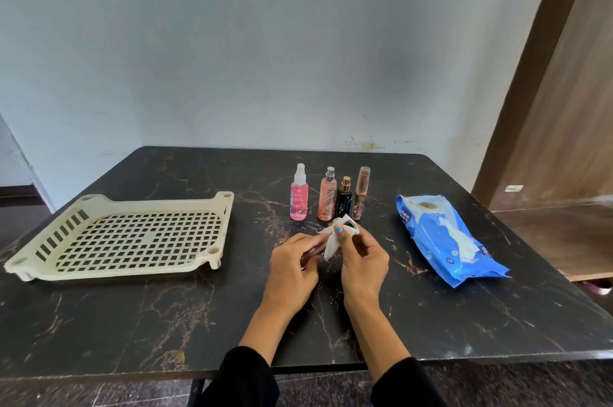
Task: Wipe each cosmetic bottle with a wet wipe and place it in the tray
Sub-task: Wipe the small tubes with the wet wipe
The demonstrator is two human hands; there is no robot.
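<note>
At a dark, veined marble-look table, a person's left hand curls around a small dark bottle, held low above the tabletop, while the right hand pinches a crumpled white wet wipe against the bottle's upper end. The bottle's long axis seems to run from about 7 o'clock at the left palm toward 1 o'clock under the wipe, though most of it is hidden by fingers and cloth. The cream plastic tray, a perforated grid with raised corner posts, lies at 9 o'clock from the hands, well apart and nearer the left hand, which looks the likelier one to carry the bottle across. Four slim bottles stand upright in a row just beyond the hands at 12 o'clock: a pink spray bottle, a peach mist bottle, a black bottle and a copper-capped tube. A glossy blue wipes packet lies at 3 o'clock, a wipe poking from its opening.
</note>
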